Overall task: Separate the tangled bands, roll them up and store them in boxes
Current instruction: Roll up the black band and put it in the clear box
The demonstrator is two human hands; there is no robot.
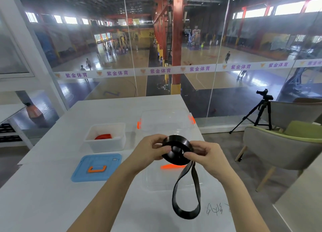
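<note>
A black band (pixel 176 149) is partly wound into a coil held above the table. My left hand (pixel 150 149) pinches the coil's left side and my right hand (pixel 204 155) grips its right side. The unrolled end of the black band hangs down as a long loop to the table near the front edge. A rolled red band (pixel 104 136) lies inside a white box (pixel 106 144) at the left. A clear box with an orange clip (pixel 169 166) stands under my hands.
A blue lid with an orange handle (pixel 96 167) lies in front of the white box. Another clear lid or box with orange clips (pixel 165 120) sits at the far side. A chair (pixel 278 148) and a tripod (pixel 259 113) stand to the right of the white table (pixel 52 188).
</note>
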